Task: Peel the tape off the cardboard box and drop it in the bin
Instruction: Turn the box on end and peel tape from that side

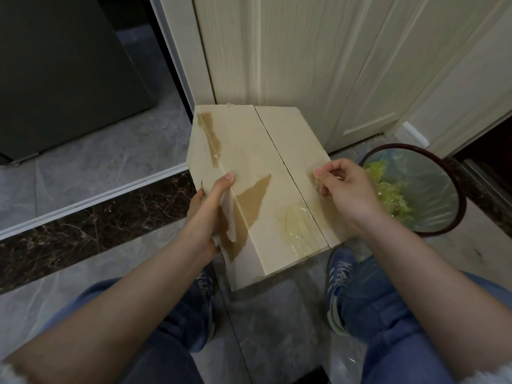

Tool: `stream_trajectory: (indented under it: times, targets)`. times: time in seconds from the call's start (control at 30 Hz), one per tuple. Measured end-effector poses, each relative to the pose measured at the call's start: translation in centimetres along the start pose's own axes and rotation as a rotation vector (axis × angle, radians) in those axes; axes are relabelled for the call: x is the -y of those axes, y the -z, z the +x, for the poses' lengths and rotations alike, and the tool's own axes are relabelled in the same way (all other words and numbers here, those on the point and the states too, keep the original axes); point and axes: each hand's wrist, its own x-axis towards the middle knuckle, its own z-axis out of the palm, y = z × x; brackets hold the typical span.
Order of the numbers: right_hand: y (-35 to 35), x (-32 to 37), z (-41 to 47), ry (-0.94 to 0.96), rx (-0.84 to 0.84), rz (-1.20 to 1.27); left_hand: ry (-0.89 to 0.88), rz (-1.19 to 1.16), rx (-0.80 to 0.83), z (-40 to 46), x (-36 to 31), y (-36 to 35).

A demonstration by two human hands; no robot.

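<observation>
Pale cardboard fills the head view: the cardboard box (266,189) is tipped up off the tiled floor (116,162) in front of a cream door (304,51). The left hand (213,206) grips the box's left edge, thumb pressed on the top face and fingers curled out of sight beneath. The right hand (343,184) pinches at a tape edge near the centre seam, fingertips closed on it. A glossy patch of clear tape (296,225) lies stuck by the near edge; brown scars mark torn paper. The bin (460,189) stands just beside the box, on the right, lined and holding yellowish scraps.

The film could well tear into slivers — it looks thin and firmly stuck — or strip off more cardboard skin. A loosened piece may cling to the fingers instead of dropping.

How much tape the pinch actually holds is hard to make out — clear film barely shows.
</observation>
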Motion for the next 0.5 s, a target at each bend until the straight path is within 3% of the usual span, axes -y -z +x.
stream_trajectory:
  times: [0.2,0.5]
  targets:
    - [0.03,0.49,0.44,-0.142,0.009,0.342,0.021,-0.006,0.003,0.35,0.06,0.02]
    - [0.13,0.61,0.52,-0.265,-0.019,0.398,-0.016,-0.020,0.003,0.00,-0.07,-0.06]
